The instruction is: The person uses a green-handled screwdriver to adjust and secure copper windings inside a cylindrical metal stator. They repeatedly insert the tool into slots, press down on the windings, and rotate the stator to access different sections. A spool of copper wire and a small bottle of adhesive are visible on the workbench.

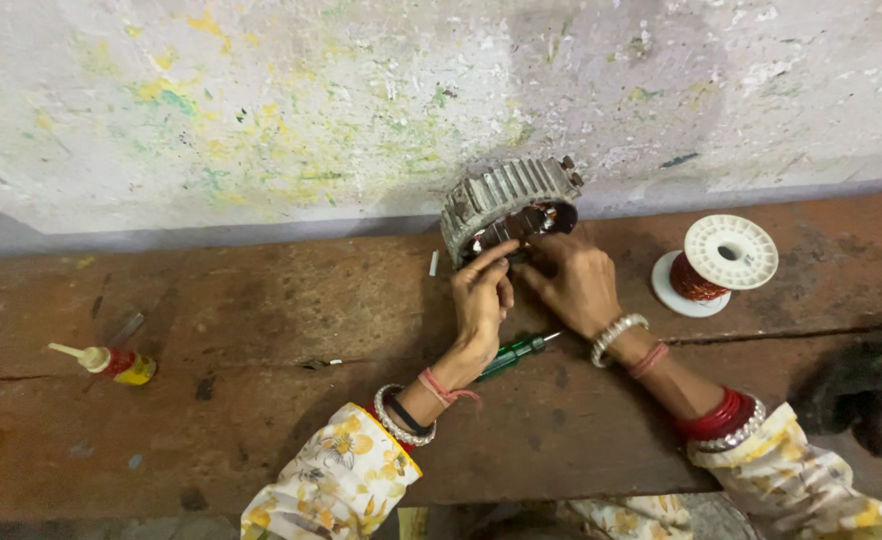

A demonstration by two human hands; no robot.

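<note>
A ribbed grey metal motor stator [506,196] stands tilted against the wall on the brown floor, copper winding showing inside its ring. My left hand [479,300] pinches at the stator's lower inner edge with thumb and forefinger. My right hand [571,280] rests its fingertips on the same edge, just right of the left hand. What the fingers hold there is too small to tell. Both wrists wear bangles and thread, with floral sleeves below.
A white spool of copper wire [716,265] lies to the right of the stator. A green-handled screwdriver [514,354] lies under my wrists. A small red and yellow bottle with a nozzle [111,362] lies at the left. The paint-flecked wall [261,110] runs behind.
</note>
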